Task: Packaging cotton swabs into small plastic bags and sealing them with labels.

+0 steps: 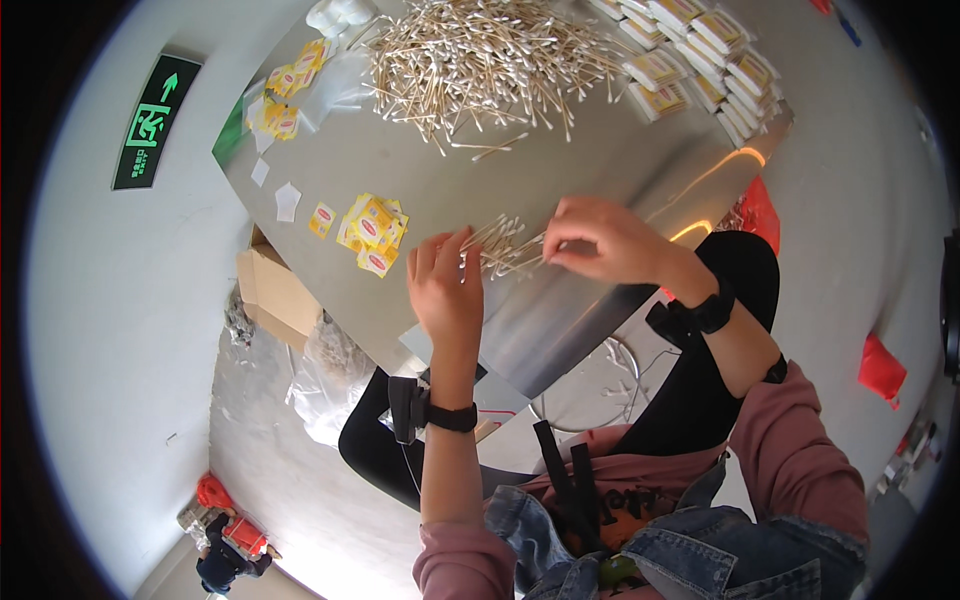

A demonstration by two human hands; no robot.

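A small bunch of cotton swabs [499,243] with wooden sticks and white tips lies between my hands above the grey metal table [440,180]. My left hand [445,280] is at its left side, with bent fingers closed on the swab ends. From the right, my right hand [605,240] pinches a few swab sticks between thumb and fingertips, slightly blurred. Left of my left hand sits a pile of small yellow and white printed cards [372,228], with a single card [321,220] beside it. A large heap of loose cotton swabs [480,65] covers the table's far middle.
Filled packs of swabs [715,60] are stacked at the far right. Clear plastic bags [335,90] and more yellow cards [280,118] lie at the far left. A cardboard box [278,295] stands below the table's left edge. Another person [228,560] is at the lower left.
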